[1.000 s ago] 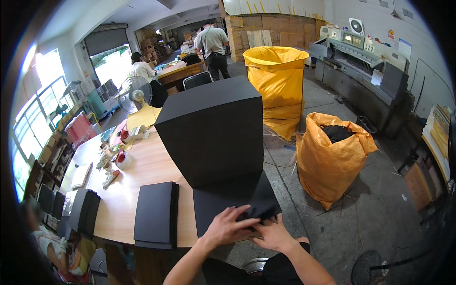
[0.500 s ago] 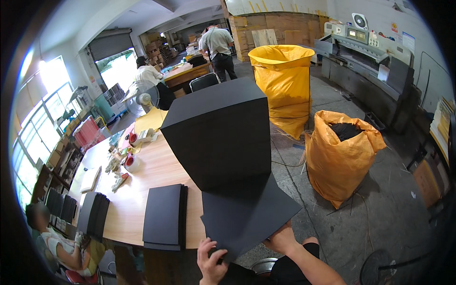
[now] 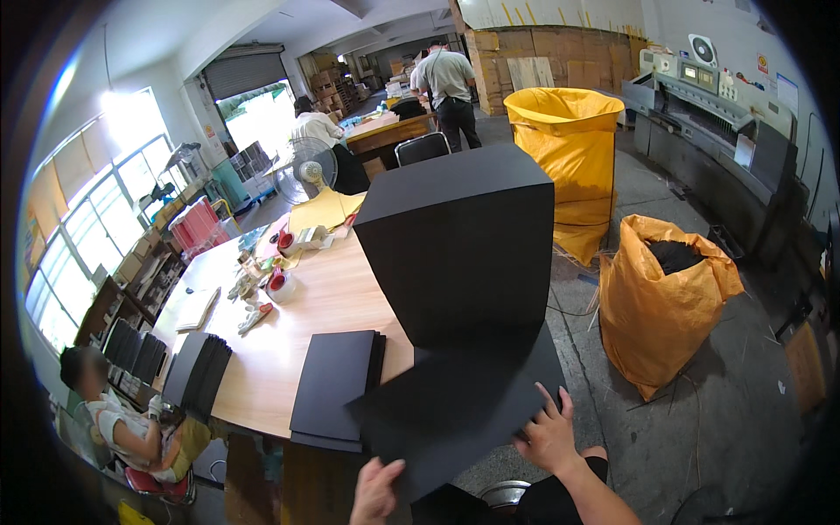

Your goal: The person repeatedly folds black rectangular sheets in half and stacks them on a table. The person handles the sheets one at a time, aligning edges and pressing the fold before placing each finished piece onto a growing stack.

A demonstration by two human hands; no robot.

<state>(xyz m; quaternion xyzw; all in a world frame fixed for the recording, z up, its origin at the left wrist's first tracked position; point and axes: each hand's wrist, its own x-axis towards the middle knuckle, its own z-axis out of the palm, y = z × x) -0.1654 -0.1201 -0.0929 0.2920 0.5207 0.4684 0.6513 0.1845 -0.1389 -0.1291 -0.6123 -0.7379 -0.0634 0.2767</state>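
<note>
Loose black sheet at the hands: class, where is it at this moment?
In the head view, the sheet is at the lower middle, between the left hand and right hand, in front of the tall black pile.

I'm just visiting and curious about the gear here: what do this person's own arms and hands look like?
The left hand and right hand are ordinary human hands without gloves. The right forearm is bare, with no sleeve, cable or watch showing. The left forearm is mostly outside the picture, so its sleeve can't be judged.
</note>
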